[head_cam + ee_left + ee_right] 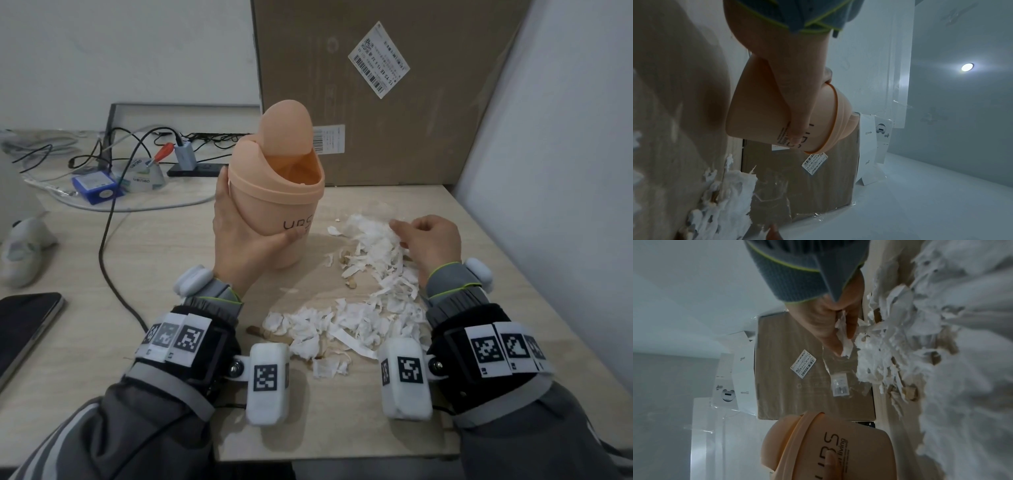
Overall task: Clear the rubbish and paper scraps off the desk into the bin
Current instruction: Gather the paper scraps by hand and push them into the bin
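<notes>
The left hand [239, 233] grips the peach bin [274, 198], thumb across its front, holding it tilted with the flap lid open. Just right of it, the right hand [430, 240] pinches white scraps [844, 335] at the far end of the paper pile [363, 308] strewn over the desk [479, 274].

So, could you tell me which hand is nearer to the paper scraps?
Right. The right hand pinches paper scraps at the pile; the left hand grips the bin beside it.
</notes>
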### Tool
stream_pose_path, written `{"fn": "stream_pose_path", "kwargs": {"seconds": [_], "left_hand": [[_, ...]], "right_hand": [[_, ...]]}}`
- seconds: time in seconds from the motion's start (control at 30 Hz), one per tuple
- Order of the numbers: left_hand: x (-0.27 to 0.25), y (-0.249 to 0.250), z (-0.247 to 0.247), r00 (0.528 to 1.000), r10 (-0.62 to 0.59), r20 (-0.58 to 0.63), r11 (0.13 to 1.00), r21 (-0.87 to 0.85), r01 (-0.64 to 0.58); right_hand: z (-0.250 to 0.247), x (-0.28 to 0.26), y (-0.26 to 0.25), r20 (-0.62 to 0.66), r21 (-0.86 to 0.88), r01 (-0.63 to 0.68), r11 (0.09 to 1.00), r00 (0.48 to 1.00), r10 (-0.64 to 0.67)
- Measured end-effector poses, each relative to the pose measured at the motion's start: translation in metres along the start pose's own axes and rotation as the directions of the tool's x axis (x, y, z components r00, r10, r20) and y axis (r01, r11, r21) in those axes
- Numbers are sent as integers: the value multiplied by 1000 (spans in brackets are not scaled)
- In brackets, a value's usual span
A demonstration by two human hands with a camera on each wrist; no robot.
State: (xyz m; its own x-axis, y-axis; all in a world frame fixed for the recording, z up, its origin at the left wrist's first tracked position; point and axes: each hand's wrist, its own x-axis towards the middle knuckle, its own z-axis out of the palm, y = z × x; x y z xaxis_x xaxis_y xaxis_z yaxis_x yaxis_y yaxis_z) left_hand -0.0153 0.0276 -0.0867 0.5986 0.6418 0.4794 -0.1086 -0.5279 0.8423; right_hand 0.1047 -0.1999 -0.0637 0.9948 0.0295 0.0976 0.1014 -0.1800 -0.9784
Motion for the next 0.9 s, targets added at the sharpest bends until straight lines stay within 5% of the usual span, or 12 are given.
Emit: {"fn": "stream_pose_path", "kwargs": {"seconds": [0.63,0.9], "left_hand": [[-3,3,0,996,44,76,999,-14,-44],[-4,3,0,995,47,88,999,-21,-46]], "right_hand": [[1,-1,-9,-38,201,74,977,997,-67],[4,-1,-7,117,151,58,987,990,-76]]}}
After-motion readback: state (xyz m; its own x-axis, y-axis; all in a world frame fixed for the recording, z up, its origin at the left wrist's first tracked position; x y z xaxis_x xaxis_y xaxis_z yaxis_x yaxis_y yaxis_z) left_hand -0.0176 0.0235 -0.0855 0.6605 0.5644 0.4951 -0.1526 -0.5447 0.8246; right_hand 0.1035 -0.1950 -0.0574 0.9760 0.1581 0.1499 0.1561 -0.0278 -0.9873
